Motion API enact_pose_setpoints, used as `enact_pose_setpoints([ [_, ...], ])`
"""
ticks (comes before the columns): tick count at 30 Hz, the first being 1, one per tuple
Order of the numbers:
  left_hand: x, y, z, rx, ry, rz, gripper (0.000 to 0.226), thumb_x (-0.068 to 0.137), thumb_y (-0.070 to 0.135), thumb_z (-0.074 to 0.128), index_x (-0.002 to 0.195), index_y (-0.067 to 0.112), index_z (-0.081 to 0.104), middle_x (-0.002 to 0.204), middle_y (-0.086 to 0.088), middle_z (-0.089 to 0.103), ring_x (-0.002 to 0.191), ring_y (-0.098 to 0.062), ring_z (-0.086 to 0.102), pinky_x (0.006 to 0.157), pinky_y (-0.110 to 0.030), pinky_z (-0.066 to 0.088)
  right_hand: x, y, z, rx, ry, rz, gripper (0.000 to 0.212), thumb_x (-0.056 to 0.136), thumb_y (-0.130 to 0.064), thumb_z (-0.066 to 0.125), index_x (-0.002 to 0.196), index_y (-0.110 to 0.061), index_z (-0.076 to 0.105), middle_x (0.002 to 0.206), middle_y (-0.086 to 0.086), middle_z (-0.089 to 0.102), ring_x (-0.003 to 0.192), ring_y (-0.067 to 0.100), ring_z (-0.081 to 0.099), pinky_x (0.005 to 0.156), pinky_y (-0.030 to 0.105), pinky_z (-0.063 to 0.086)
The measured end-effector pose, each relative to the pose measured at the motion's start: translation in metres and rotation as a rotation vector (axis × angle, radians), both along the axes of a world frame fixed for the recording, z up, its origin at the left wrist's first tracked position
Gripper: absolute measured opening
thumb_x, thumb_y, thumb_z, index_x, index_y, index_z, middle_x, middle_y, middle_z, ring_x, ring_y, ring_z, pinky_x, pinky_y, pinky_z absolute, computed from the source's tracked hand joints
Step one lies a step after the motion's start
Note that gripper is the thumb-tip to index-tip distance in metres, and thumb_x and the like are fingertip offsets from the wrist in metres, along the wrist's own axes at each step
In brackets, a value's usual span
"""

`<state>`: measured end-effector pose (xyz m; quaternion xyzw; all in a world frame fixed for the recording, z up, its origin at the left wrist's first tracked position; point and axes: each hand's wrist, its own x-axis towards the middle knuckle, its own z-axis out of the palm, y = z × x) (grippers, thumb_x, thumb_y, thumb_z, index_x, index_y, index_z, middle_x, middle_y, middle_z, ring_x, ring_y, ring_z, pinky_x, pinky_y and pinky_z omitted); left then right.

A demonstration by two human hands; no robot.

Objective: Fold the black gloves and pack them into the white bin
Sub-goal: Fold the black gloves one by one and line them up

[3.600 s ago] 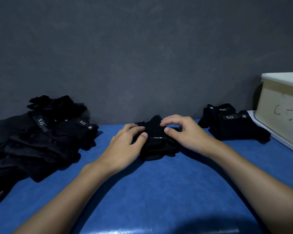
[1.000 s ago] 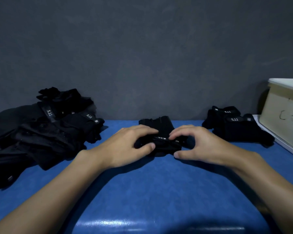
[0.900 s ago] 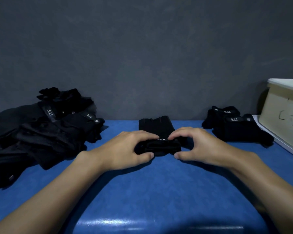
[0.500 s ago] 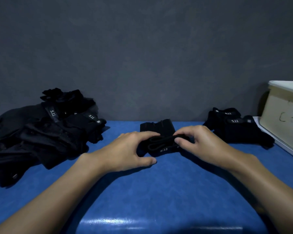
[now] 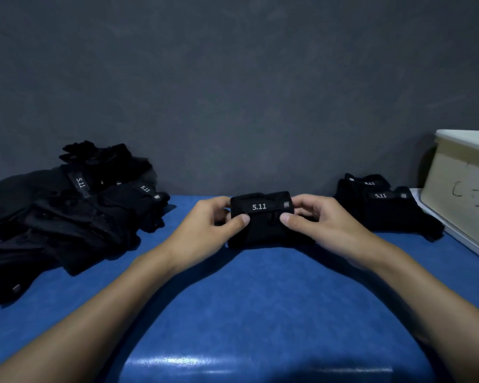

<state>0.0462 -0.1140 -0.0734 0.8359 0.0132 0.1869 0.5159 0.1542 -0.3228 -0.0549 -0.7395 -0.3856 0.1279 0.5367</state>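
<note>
- Since the picture half a second ago, the glove bundle (image 5: pixel 263 222) has been turned so its strap faces the camera, and the left hand (image 5: pixel 205 230) and right hand (image 5: pixel 324 228) have moved out to its two ends.
- The blue table (image 5: pixel 260 305) carries everything, and the bundle sits at its middle, near the back wall.
- A loose pile of black gloves (image 5: pixel 67 217) fills the left side of the table, still unfolded. This looks like most of the work left.
- The white bin (image 5: pixel 465 194) stands at the right edge, well apart from the bundle. Its inside is hidden, so whether anything is packed cannot be told.
- Two folded gloves (image 5: pixel 382 208) lie just beside the bin, on the table and not in it.
- Each hand pinches one end of the bundle, with the thumb on the near face and the curled fingers behind. The left thumb (image 5: pixel 239 220) and right thumb (image 5: pixel 289 218) press just below the strap.
- The strap's label (image 5: pixel 259 207) reads 5.11. This fold looks nearly finished, but the bundle is not yet set with the others or packed.
</note>
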Motion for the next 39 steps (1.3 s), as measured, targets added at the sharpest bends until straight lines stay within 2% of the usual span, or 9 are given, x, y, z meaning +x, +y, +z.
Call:
enact_pose_setpoints([
  [4, 0.004, -0.006, -0.001, -0.005, -0.032, 0.100, 0.017, 0.093, 0.023, 0.067, 0.110, 0.023, 0.065, 0.094, -0.017, 0.069, 0.084, -0.036, 0.068, 0.082, -0.050, 0.055, 0.001, 0.011, -0.008, 0.013, 0.005, -0.099, 0.010, 0.094, -0.022, 0.061, 0.099, -0.016, 0.067, 0.090, -0.005, 0.073, 0.083, 0.002, 0.066, 0.072, 0.016, 0.050],
  [9, 0.009, -0.005, -0.003, 0.080, -0.061, 0.218, 0.033, 0.088, 0.027, 0.072, 0.118, 0.027, 0.057, 0.094, 0.001, 0.065, 0.061, -0.004, 0.057, 0.062, -0.016, 0.049, 0.008, 0.021, -0.020, -0.107, -0.092, -0.224, 0.018, 0.093, -0.043, 0.057, 0.090, -0.026, 0.063, 0.086, -0.011, 0.069, 0.079, 0.001, 0.062, 0.072, 0.020, 0.046],
  [13, 0.008, 0.001, -0.006, 0.120, -0.011, 0.188, 0.039, 0.088, 0.037, 0.070, 0.113, 0.036, 0.041, 0.096, 0.004, 0.065, 0.087, -0.013, 0.065, 0.080, -0.031, 0.054, 0.016, 0.026, -0.031, -0.169, -0.158, -0.340, 0.044, 0.070, -0.074, 0.046, 0.094, -0.038, 0.052, 0.084, -0.012, 0.067, 0.094, 0.017, 0.062, 0.095, 0.045, 0.046],
  [16, 0.003, 0.003, -0.004, 0.187, -0.014, 0.115, 0.037, 0.090, 0.033, 0.068, 0.109, 0.033, 0.035, 0.085, 0.003, 0.069, 0.073, -0.026, 0.066, 0.075, -0.047, 0.054, 0.019, 0.029, -0.034, -0.160, -0.174, -0.356, 0.039, 0.079, -0.065, 0.052, 0.106, -0.040, 0.043, 0.082, -0.010, 0.067, 0.094, 0.017, 0.061, 0.098, 0.049, 0.043],
  [19, -0.001, 0.004, -0.001, 0.268, -0.011, 0.083, 0.029, 0.091, 0.031, 0.068, 0.106, 0.030, 0.044, 0.086, 0.005, 0.069, 0.071, -0.021, 0.066, 0.073, -0.042, 0.053, 0.018, 0.030, -0.033, -0.178, -0.187, -0.354, 0.038, 0.081, -0.064, 0.053, 0.110, -0.043, 0.038, 0.087, -0.010, 0.068, 0.097, 0.018, 0.061, 0.098, 0.048, 0.044],
  [24, -0.004, 0.004, -0.003, 0.320, 0.034, 0.102, 0.021, 0.087, 0.035, 0.072, 0.099, 0.032, 0.056, 0.095, 0.010, 0.069, 0.084, -0.009, 0.065, 0.077, -0.029, 0.053, 0.016, 0.016, -0.027, -0.247, -0.143, -0.236, 0.070, 0.059, -0.085, 0.056, 0.119, -0.057, 0.033, 0.102, -0.013, 0.064, 0.108, 0.024, 0.057, 0.099, 0.047, 0.045],
  [29, -0.010, -0.009, -0.003, 0.329, 0.038, 0.060, 0.024, 0.085, 0.036, 0.074, 0.101, 0.032, 0.057, 0.095, 0.015, 0.067, 0.091, -0.006, 0.063, 0.081, -0.025, 0.050, 0.006, -0.015, -0.023, -0.290, -0.163, -0.102, 0.089, 0.054, -0.072, 0.074, 0.127, -0.071, 0.023, 0.107, -0.012, 0.060, 0.113, 0.026, 0.054, 0.101, 0.049, 0.043],
  [34, -0.013, -0.042, -0.001, 0.389, 0.037, -0.067, 0.045, 0.070, 0.061, 0.069, 0.106, 0.039, 0.054, 0.099, 0.021, 0.064, 0.097, -0.007, 0.061, 0.085, -0.023, 0.048, -0.007, -0.069, -0.017, -0.328, -0.247, -0.145, 0.085, 0.058, -0.068, 0.072, 0.130, -0.067, 0.027, 0.111, -0.017, 0.055, 0.121, 0.015, 0.048, 0.108, 0.043, 0.037],
  [39, 0.002, -0.095, -0.001, 0.449, 0.030, -0.166, 0.051, 0.066, 0.067, 0.064, 0.108, 0.042, 0.050, 0.099, 0.020, 0.063, 0.096, -0.007, 0.062, 0.091, -0.036, 0.049, -0.009, -0.132, -0.019, -0.322, -0.234, -0.235, 0.081, 0.059, -0.070, 0.072, 0.129, -0.065, 0.031, 0.113, -0.013, 0.061, 0.117, 0.015, 0.054, 0.104, 0.043, 0.044],
])
